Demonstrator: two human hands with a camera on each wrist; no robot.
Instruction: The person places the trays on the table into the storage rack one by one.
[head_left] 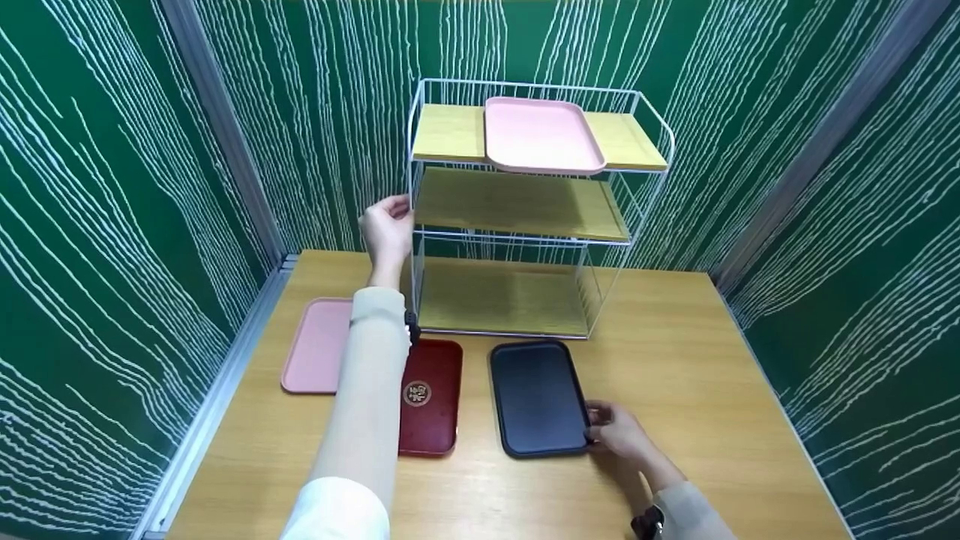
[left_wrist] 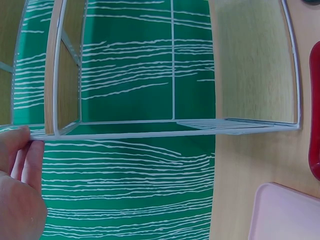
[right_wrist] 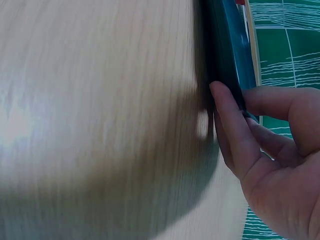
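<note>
Black tray (head_left: 538,397) lies on the tabletop (head_left: 675,360) in the head view, in front of the wire rack (head_left: 517,202) and to the right of a red tray (head_left: 435,420) that bears a round emblem. The right hand (head_left: 619,431) is at the black tray's right edge, near its front corner, its fingers pinching the rim. The left hand (head_left: 388,229) reaches up to the rack's left front upright, its fingers bent in toward the wire. One pink tray (head_left: 541,135) sits on the rack's top board, its front edge jutting past the board; a second pink tray (head_left: 319,349) lies on the tabletop at the far left, partly covered by the left sleeve (head_left: 367,397). Seen from the left wrist, the fingers of that hand pinch the upright just above the middle board (left_wrist: 48,65), thumb on one side and the other fingertips opposite; parts of the red tray and a pink tray show at the right border. From the right wrist, the thumb presses one side of the black tray's rim and the other fingers the outer side; whether that edge is raised off the tabletop cannot be told.
</note>
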